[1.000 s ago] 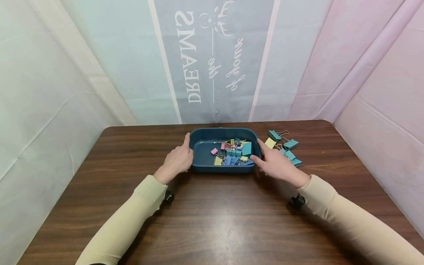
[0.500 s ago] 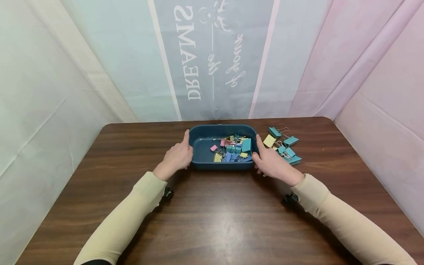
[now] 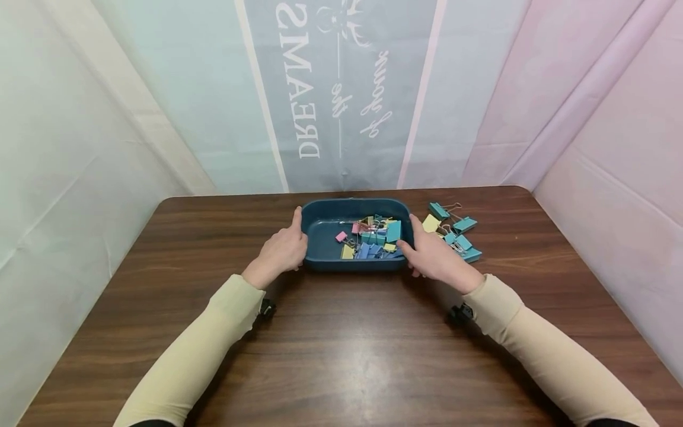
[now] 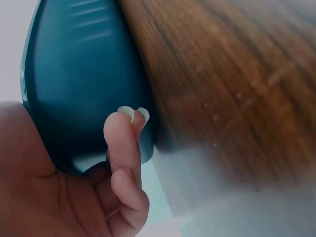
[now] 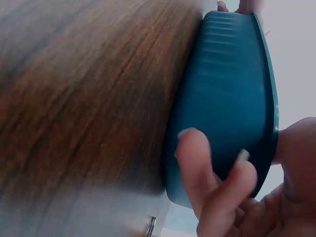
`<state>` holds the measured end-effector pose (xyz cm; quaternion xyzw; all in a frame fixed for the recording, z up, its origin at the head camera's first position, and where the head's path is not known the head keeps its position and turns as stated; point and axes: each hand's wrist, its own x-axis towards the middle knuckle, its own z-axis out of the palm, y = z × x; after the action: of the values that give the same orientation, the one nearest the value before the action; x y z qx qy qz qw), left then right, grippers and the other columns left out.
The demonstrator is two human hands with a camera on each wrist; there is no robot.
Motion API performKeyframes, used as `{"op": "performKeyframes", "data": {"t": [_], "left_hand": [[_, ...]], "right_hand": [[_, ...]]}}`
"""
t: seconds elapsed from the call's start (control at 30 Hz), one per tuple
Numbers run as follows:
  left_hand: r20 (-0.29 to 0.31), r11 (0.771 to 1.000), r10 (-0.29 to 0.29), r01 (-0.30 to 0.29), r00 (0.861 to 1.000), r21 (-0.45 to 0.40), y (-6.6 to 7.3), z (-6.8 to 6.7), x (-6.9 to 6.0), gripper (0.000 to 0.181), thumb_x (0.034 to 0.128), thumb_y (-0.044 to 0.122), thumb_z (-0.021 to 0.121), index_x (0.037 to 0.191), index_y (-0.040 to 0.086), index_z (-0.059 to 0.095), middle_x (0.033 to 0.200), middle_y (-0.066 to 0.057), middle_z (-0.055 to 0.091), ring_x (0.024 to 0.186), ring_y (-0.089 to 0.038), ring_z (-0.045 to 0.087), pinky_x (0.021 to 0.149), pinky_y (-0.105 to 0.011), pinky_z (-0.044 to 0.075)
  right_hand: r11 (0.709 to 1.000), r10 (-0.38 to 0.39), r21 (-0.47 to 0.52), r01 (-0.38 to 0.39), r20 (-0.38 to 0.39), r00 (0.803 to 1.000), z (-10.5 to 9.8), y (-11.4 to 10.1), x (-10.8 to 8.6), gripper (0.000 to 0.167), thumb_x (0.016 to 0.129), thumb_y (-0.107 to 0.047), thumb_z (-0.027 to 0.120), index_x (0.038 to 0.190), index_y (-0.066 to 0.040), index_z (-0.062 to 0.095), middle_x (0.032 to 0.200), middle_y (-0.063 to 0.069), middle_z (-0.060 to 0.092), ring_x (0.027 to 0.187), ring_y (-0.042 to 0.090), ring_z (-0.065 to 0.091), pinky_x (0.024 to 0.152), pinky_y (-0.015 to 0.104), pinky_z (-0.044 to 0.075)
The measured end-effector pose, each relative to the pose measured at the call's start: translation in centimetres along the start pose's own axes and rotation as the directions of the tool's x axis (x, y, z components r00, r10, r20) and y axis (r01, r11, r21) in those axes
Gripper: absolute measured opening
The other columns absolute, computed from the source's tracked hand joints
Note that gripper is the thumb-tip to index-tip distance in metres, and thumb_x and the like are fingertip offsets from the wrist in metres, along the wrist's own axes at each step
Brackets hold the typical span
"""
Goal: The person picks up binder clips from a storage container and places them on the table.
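A dark blue bin (image 3: 352, 266) with rounded corners stands near the table's back edge, holding pink, yellow, teal and blue binder clips (image 3: 376, 239), mostly in its right half. My left hand (image 3: 281, 249) grips the left end, index finger straight along the rim; the left wrist view shows curled fingers of this hand (image 4: 74, 197) beside the outer wall of the bin (image 4: 79, 69). At the right end my right hand (image 3: 439, 256) holds the bin, thumb over the front rim. In the right wrist view, fingers of that hand (image 5: 222, 205) bend beside the bin's wall (image 5: 224, 94).
Right of the bin, beyond my right hand, lies a loose group of teal clips (image 3: 464, 225) and a yellow clip (image 3: 431, 223). The brown wooden table (image 3: 331, 344) extends in front. Printed fabric (image 3: 341, 107) hangs behind, with pale fabric on both sides.
The head view has shifted slightly, moving the scene up and a little left. My right hand and wrist have moved slightly left against the bin's end. The clips look unchanged.
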<state>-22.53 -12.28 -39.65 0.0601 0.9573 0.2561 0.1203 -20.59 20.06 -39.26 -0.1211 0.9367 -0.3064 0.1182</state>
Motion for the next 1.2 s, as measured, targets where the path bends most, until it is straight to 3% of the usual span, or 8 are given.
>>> {"op": "performKeyframes", "data": {"t": [0.3, 0.47, 0.57, 0.67, 0.8, 0.93, 1.1, 1.2], "left_hand": [[-0.007, 1.0, -0.001, 0.001, 1.0, 0.01, 0.2, -0.1, 0.1, 0.071, 0.1049, 0.023, 0.034, 0.159, 0.011, -0.011, 0.061, -0.006, 0.062, 0.05, -0.02, 0.062, 0.042, -0.033, 0.041], [-0.096, 0.992, 0.016, -0.004, 0.995, 0.126, 0.4, -0.3, 0.1, 0.07, 0.1023, 0.03, 0.04, 0.16, 0.008, 0.008, 0.074, -0.012, 0.066, 0.056, -0.027, 0.06, 0.049, -0.037, 0.045], [-0.176, 0.977, 0.064, -0.025, 0.982, 0.213, 0.4, -0.7, 0.0, 0.065, 0.1016, 0.033, 0.043, 0.156, 0.002, 0.027, 0.109, -0.021, 0.065, 0.083, -0.035, 0.065, 0.067, -0.045, 0.054], [-0.255, 0.962, 0.13, -0.059, 0.958, 0.266, 0.7, -1.1, -0.2, 0.058, 0.1012, 0.033, 0.046, 0.148, -0.002, 0.041, 0.133, -0.022, 0.052, 0.107, -0.035, 0.057, 0.083, -0.051, 0.053], [-0.299, 0.937, 0.228, -0.125, 0.927, 0.327, 1.4, -1.5, -0.4, 0.051, 0.0995, 0.032, 0.051, 0.141, 0.001, 0.051, 0.127, -0.019, 0.051, 0.11, -0.032, 0.049, 0.081, -0.049, 0.055], [-0.236, 0.906, 0.323, -0.228, 0.917, 0.356, 2.5, -1.8, -0.3, 0.045, 0.0979, 0.03, 0.055, 0.135, 0.005, 0.058, 0.124, -0.014, 0.058, 0.109, -0.028, 0.053, 0.084, -0.046, 0.054], [-0.044, 0.883, 0.367, -0.333, 0.929, 0.33, 3.6, -2.3, 0.9, 0.037, 0.0988, 0.028, 0.056, 0.131, 0.01, 0.062, 0.111, -0.006, 0.065, 0.092, -0.021, 0.06, 0.08, -0.04, 0.054], [0.073, 0.854, 0.371, -0.371, 0.926, 0.366, 4.4, -2.8, 1.7, 0.035, 0.1002, 0.028, 0.055, 0.13, 0.012, 0.063, 0.11, -0.003, 0.066, 0.087, -0.018, 0.059, 0.075, -0.036, 0.053]], "right_hand": [[0.999, 0.035, 0.035, -0.036, 0.042, 0.999, -0.1, 0.0, 0.6, 0.082, 0.103, -0.024, 0.043, 0.157, -0.01, -0.016, 0.066, 0.008, 0.063, 0.048, 0.024, 0.061, 0.054, 0.038, 0.049], [0.997, 0.069, 0.025, -0.069, 0.024, 0.997, 0.0, 0.0, 0.6, 0.081, 0.102, -0.021, 0.042, 0.156, -0.01, -0.017, 0.065, 0.009, 0.063, 0.046, 0.026, 0.059, 0.05, 0.038, 0.049], [0.997, 0.079, 0.01, -0.079, 0.01, 0.997, 0.2, -0.2, 0.6, 0.08, 0.102, -0.021, 0.042, 0.157, -0.009, -0.016, 0.063, 0.009, 0.062, 0.046, 0.025, 0.058, 0.047, 0.038, 0.048], [0.997, 0.073, -0.026, -0.073, -0.012, 0.997, 0.4, -0.3, 0.8, 0.079, 0.102, -0.021, 0.042, 0.157, -0.007, -0.014, 0.061, 0.008, 0.061, 0.047, 0.024, 0.058, 0.046, 0.036, 0.046], [0.995, 0.065, -0.068, -0.068, -0.047, 0.997, 0.6, -0.5, 0.9, 0.077, 0.102, -0.02, 0.042, 0.157, -0.003, -0.009, 0.059, 0.008, 0.058, 0.047, 0.023, 0.057, 0.044, 0.035, 0.043], [0.993, 0.054, -0.1, -0.06, -0.068, 0.996, 0.7, -0.5, 0.9, 0.076, 0.102, -0.021, 0.042, 0.157, 0.0, -0.006, 0.056, 0.008, 0.055, 0.042, 0.023, 0.052, 0.041, 0.033, 0.039], [0.988, 0.022, -0.15, -0.036, -0.094, 0.995, 0.8, -0.5, 0.9, 0.074, 0.102, -0.02, 0.042, 0.157, 0.004, -0.001, 0.053, 0.006, 0.051, 0.038, 0.02, 0.043, 0.038, 0.031, 0.032], [0.987, 0.022, -0.157, -0.036, -0.09, 0.996, 0.8, -0.5, 0.9, 0.074, 0.102, -0.02, 0.042, 0.157, 0.004, -0.002, 0.053, 0.006, 0.05, 0.038, 0.02, 0.042, 0.038, 0.03, 0.031]]}}
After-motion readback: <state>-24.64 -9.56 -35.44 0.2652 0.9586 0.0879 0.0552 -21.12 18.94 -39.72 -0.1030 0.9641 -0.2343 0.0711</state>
